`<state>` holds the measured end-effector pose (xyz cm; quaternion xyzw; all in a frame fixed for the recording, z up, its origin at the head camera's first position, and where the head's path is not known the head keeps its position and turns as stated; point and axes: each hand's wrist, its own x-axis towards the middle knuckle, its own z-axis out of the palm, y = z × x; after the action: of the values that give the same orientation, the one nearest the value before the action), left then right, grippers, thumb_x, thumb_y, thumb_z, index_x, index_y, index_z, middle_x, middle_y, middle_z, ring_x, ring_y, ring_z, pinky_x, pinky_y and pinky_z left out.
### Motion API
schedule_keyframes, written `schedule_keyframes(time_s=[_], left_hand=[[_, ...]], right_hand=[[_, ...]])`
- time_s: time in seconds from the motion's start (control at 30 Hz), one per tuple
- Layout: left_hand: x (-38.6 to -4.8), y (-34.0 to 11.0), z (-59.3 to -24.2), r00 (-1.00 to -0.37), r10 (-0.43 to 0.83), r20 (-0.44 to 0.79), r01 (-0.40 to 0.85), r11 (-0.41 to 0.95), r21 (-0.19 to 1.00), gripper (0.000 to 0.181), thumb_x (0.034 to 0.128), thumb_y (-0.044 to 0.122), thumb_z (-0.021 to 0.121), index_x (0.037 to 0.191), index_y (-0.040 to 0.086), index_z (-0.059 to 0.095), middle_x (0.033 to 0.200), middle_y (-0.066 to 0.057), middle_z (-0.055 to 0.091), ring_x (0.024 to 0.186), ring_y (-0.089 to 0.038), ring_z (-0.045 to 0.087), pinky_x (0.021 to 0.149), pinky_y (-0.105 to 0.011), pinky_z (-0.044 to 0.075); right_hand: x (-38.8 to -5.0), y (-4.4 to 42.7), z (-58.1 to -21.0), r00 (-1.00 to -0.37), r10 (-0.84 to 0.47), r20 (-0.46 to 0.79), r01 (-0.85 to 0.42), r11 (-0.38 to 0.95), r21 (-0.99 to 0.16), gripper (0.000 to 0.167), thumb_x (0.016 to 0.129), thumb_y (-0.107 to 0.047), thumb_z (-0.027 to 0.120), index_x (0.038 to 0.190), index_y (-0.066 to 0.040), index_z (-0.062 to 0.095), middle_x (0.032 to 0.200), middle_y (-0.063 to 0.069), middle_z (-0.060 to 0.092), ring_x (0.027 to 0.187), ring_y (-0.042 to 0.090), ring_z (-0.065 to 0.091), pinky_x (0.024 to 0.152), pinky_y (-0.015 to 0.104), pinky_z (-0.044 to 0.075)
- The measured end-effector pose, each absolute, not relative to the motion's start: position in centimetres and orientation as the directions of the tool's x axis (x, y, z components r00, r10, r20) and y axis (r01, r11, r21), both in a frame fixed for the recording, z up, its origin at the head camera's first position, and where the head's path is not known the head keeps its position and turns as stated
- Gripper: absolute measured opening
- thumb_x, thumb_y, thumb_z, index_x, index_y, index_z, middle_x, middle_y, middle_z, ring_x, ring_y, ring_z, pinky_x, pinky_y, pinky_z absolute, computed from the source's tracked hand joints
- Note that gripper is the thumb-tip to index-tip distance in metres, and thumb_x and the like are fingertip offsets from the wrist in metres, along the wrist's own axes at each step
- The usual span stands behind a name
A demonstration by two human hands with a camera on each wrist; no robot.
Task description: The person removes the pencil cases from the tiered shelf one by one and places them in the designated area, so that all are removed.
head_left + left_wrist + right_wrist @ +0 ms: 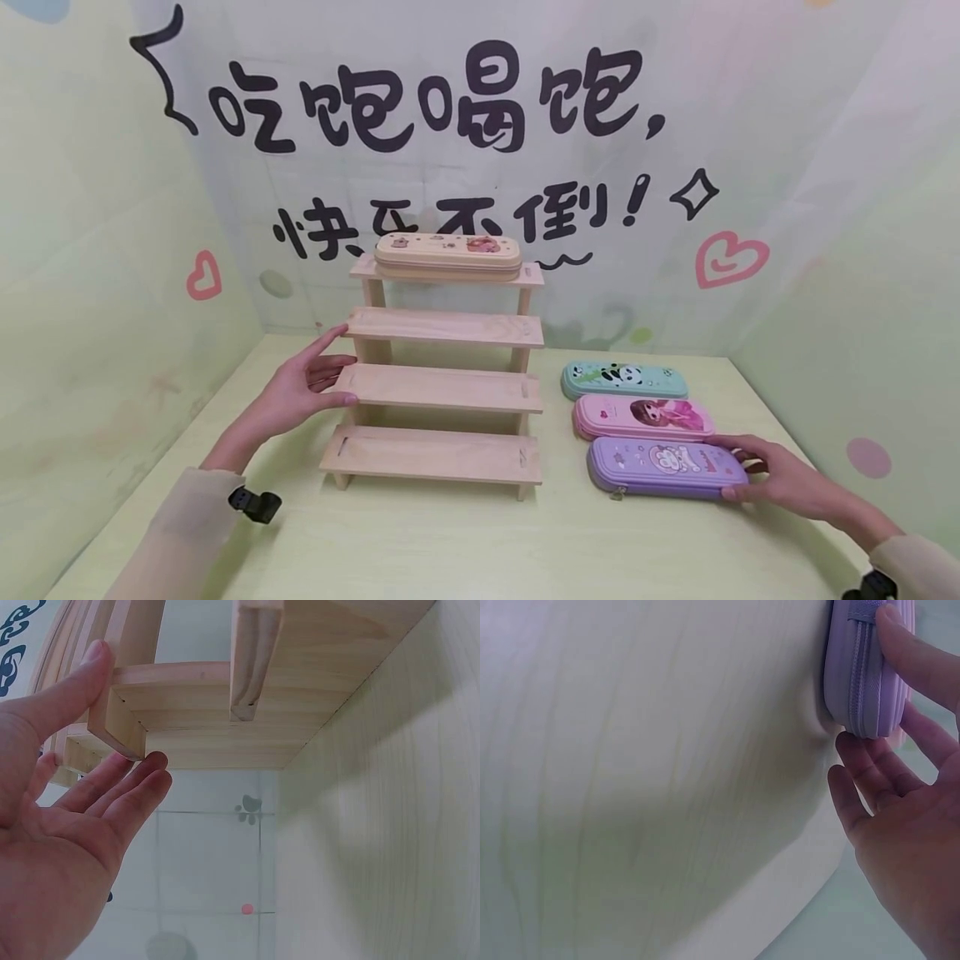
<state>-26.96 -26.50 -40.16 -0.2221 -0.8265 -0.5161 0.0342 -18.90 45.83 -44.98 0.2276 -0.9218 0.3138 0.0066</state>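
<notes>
A light wooden stepped rack [442, 386] with several tiers stands on the table. My left hand [296, 390] is at its left side, thumb at one tier's end and index finger at the tier above; in the left wrist view the left hand [67, 840] holds a board's end between thumb and fingertips. My right hand [787, 479] grips the right end of a purple pencil case [667, 468], thumb on the near side. Beside the zipper of the purple case [862, 675], the right hand [922, 802] shows its fingertips against the case's end.
A cream pencil case [450, 257] lies on the rack's top tier. Right of the rack, a pink pencil case [637, 415] and a mint green panda pencil case [622, 380] lie behind the purple one. A printed cloth wall [465, 175] closes off the back of the table [450, 542].
</notes>
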Motion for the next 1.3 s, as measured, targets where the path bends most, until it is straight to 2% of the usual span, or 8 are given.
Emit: schedule_keyframes(time_s=[0.17,0.4,0.6,0.7,0.87,1.03,1.2,1.3], left_hand=[[-26.9,-26.5,-40.0,-0.899,0.331,0.286,0.404,0.375,0.835,0.107,0.0852,0.011,0.09,0.169,0.029,0.027,0.144,-0.029,0.058,0.134,-0.042,0.057,0.11,-0.038,0.048],[-26.8,-26.4,-39.9,-0.901,0.329,0.283,0.4,0.377,0.835,0.107,0.0847,0.012,0.091,0.169,0.029,0.027,0.145,-0.028,0.058,0.134,-0.042,0.057,0.11,-0.039,0.048],[-27.0,-26.5,-39.9,-0.9,0.329,0.285,0.403,0.382,0.832,0.108,0.0846,0.014,0.091,0.169,0.031,0.026,0.144,-0.027,0.059,0.134,-0.042,0.058,0.11,-0.041,0.047],[-27.0,-26.6,-39.9,-0.901,0.327,0.286,0.404,0.386,0.83,0.108,0.0845,0.014,0.091,0.169,0.031,0.026,0.144,-0.027,0.059,0.134,-0.042,0.058,0.109,-0.042,0.048],[-27.0,-26.6,-40.0,-0.9,0.331,0.284,0.404,0.389,0.828,0.107,0.0849,0.015,0.091,0.169,0.031,0.026,0.144,-0.028,0.059,0.133,-0.042,0.059,0.109,-0.043,0.048],[-27.0,-26.6,-39.9,-0.902,0.329,0.281,0.402,0.396,0.826,0.107,0.0851,0.014,0.091,0.169,0.03,0.026,0.144,-0.028,0.059,0.133,-0.042,0.058,0.109,-0.044,0.048],[-27.0,-26.6,-40.0,-0.902,0.326,0.283,0.4,0.384,0.832,0.107,0.0851,0.012,0.09,0.169,0.029,0.026,0.144,-0.028,0.059,0.133,-0.042,0.058,0.109,-0.043,0.048],[-27.0,-26.6,-40.0,-0.903,0.326,0.28,0.396,0.377,0.837,0.108,0.0849,0.012,0.091,0.169,0.029,0.026,0.145,-0.028,0.058,0.134,-0.042,0.058,0.11,-0.045,0.048]], right_hand=[[-18.9,45.8,-45.0,-0.898,-0.407,0.168,-0.425,0.705,-0.568,0.07,0.08,-0.008,0.09,0.141,0.006,0.059,0.122,0.005,0.065,0.103,0.0,0.059,0.081,0.026,0.058],[-18.8,46.0,-44.2,-0.874,-0.424,0.237,-0.479,0.666,-0.572,0.068,0.077,-0.004,0.091,0.139,0.002,0.062,0.122,-0.008,0.067,0.101,0.005,0.062,0.081,0.023,0.058],[-19.5,45.2,-41.4,-0.872,-0.417,0.255,-0.488,0.699,-0.523,0.065,0.08,-0.007,0.09,0.138,0.001,0.063,0.126,-0.02,0.061,0.102,0.004,0.061,0.083,0.022,0.056],[-20.3,43.8,-39.4,-0.874,-0.414,0.254,-0.486,0.726,-0.487,0.065,0.082,-0.011,0.09,0.139,0.001,0.062,0.127,-0.014,0.061,0.104,0.001,0.059,0.085,0.022,0.056],[-22.3,40.7,-36.0,-0.871,-0.427,0.245,-0.492,0.734,-0.468,0.067,0.085,-0.013,0.089,0.144,-0.002,0.06,0.132,0.012,0.063,0.107,-0.001,0.057,0.09,0.022,0.055],[-24.7,36.8,-33.1,-0.854,-0.459,0.244,-0.518,0.709,-0.479,0.067,0.088,-0.015,0.088,0.147,-0.003,0.058,0.136,0.016,0.064,0.112,0.01,0.06,0.095,0.022,0.053],[-27.1,33.1,-30.8,-0.849,-0.48,0.222,-0.521,0.686,-0.508,0.068,0.09,-0.021,0.087,0.149,-0.006,0.057,0.14,0.014,0.063,0.119,0.028,0.061,0.104,0.04,0.051],[-28.5,31.3,-30.0,-0.846,-0.488,0.213,-0.52,0.674,-0.524,0.069,0.091,-0.023,0.086,0.151,-0.006,0.056,0.143,0.014,0.061,0.122,0.032,0.06,0.108,0.052,0.048]])
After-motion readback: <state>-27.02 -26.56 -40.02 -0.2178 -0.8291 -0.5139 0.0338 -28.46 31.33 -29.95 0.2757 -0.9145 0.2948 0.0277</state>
